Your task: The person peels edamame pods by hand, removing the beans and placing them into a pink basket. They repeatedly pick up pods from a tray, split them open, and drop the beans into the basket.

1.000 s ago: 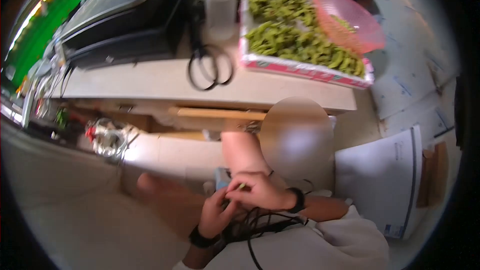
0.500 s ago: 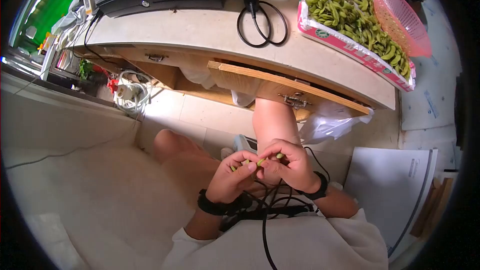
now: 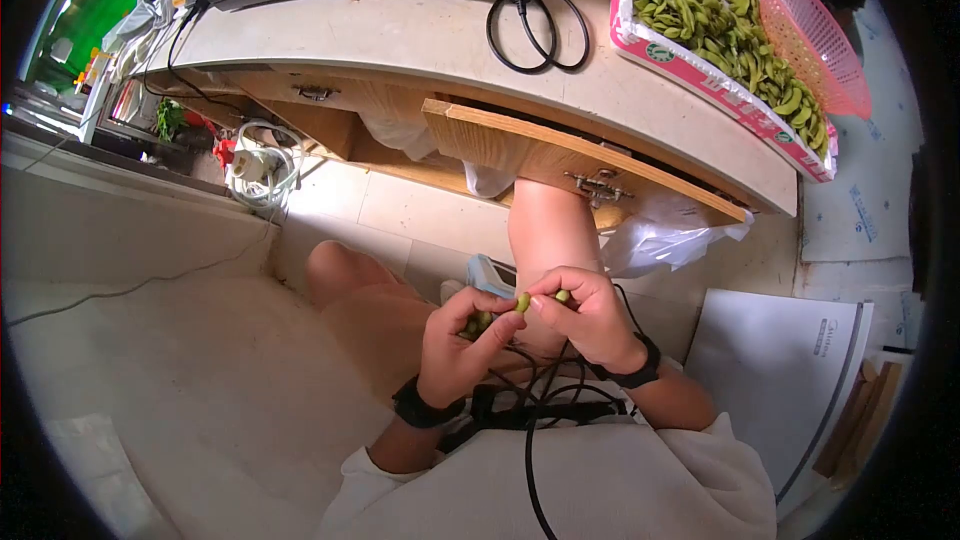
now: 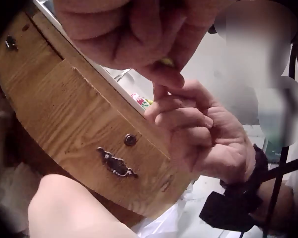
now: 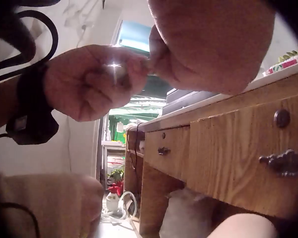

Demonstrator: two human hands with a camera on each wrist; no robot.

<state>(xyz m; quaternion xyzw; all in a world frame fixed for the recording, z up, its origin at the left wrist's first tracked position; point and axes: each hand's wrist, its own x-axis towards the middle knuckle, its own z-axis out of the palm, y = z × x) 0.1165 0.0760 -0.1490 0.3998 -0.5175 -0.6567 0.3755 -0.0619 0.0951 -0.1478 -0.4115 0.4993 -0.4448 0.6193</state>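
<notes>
In the head view my left hand [image 3: 462, 338] pinches a green soybean pod [image 3: 523, 302] between thumb and fingertips. More green pods [image 3: 478, 324] lie tucked inside its curled fingers. My right hand [image 3: 592, 320] meets it from the other side, thumb and fingertip right at that same pod. Between the right fingers shows another pod [image 3: 562, 296]. Both hands are above the lap, fingertips together. The left wrist view has a sliver of green [image 4: 167, 62] at the near fingers; palms and fingers hide most of the pods in both wrist views.
On the counter [image 3: 400, 45] stand a shallow pink-and-white box [image 3: 690, 70] heaped with pods, a pink mesh basket [image 3: 820, 50] and a looped black cable [image 3: 540, 30]. A wooden drawer [image 3: 580, 160] juts out above one knee. Black cables [image 3: 540, 410] run across the lap.
The head view has swung, putting the counter and box higher and further right. The hands kept working close together; the pod between the fingertips now shows more plainly.
</notes>
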